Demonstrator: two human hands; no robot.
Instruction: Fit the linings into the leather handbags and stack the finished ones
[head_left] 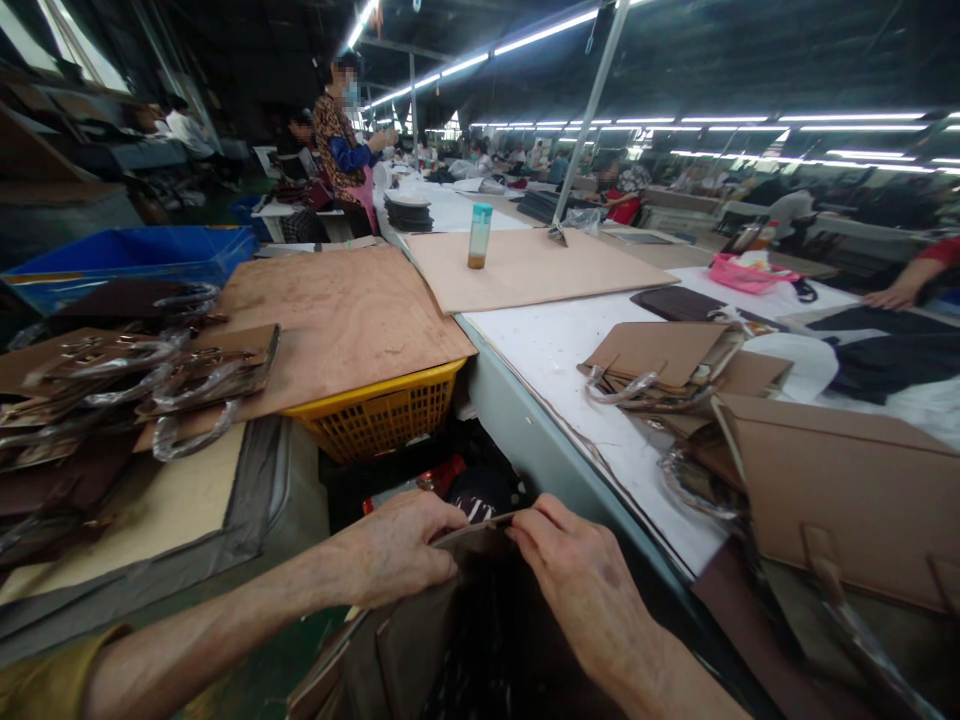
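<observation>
Two-handed grip on the rim of a brown bag (pixel 412 640). The bag sits directly below and between the hands, close to the wearer's body, its upper edge spanning the short gap from one hand to the other. The left hand (pixel 416 545) pinches the edge between thumb and bent fingers; the right hand (pixel 574 565) pinches it farther along with bunched fingertips. The surface beneath the rim is too dark to read in detail.

For good handling, the two pinches are best kept level and near one another, so that the edge between them lies straight without puckering. Pressure should probably come from the finger pads rather than the nails, since the smooth covering looks liable to mark. Letting the lower part of the bag rest would spare the edge from carrying its weight.

Surroundings: ahead of the left hand, a yellow basket (pixel 382 405) under a wooden board (pixel 345 300); to its left, a pile of bags (pixel 217 365) with plastic-wrapped handles. Beyond the right hand, a table (pixel 547 345); to its right, a tan bag (pixel 847 480), whose hanging handle calls for elbow clearance.
</observation>
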